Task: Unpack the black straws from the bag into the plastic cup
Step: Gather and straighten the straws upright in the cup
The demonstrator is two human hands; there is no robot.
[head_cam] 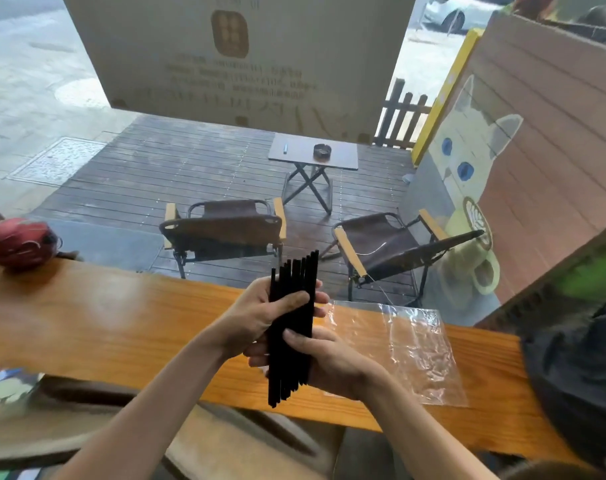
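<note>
A bundle of several black straws (292,327) stands nearly upright above the wooden counter (121,323), held between both hands. My left hand (260,315) wraps the upper half of the bundle, thumb across the front. My right hand (329,362) grips the lower half from the right, and the straw ends stick out below it. The clear plastic bag (408,348) lies flat and empty-looking on the counter just right of my hands. No plastic cup is in view.
A red helmet-like object (19,242) sits at the counter's far left. A black bag (581,382) rests on the counter's right end. Beyond the counter are two folding chairs (225,230) and a small folding table (313,155) on a wooden deck.
</note>
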